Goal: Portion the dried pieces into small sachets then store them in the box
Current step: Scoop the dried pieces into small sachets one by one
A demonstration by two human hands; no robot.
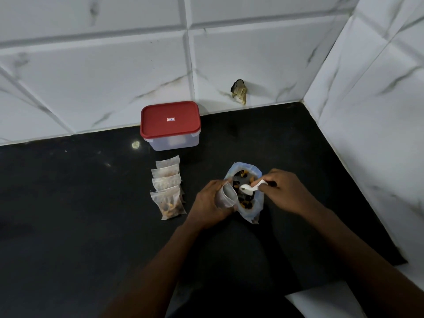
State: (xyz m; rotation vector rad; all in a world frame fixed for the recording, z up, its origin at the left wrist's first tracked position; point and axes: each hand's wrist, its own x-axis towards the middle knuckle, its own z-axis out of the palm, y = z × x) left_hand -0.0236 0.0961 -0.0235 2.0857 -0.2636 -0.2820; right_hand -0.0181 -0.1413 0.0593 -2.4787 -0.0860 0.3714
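Holding a small clear plastic sachet [226,196] with its mouth open and turned up to the right, the left hand [207,201] has its fingers curled round the sachet's side; the sachet looks unfilled, though its bottom is hidden in the palm. The right hand [286,191] pinches the handle of a white plastic spoon [249,187] between thumb and fingertips, its other fingers curled under. The spoon's bowl hangs just over the mouth of a translucent bluish plastic bag [258,204], right beside the sachet's opening; whether the bowl carries anything cannot be told. The bag stands open on the black stone countertop [80,203], between the two hands and toward the right edge, and holds dark brown and orange dried pieces [246,201].

To the left of the left hand, apart from it, a row of filled sachets [167,187] lies overlapping, running from near the middle of the countertop toward its back edge. Just beyond the row, at the back edge against the white marbled tile wall [91,65], sits a clear rectangular plastic box [174,142] with its red lid [169,119] on. A small dark object [239,91] sticks to the wall right of the box, near the back right corner; what it is cannot be told.
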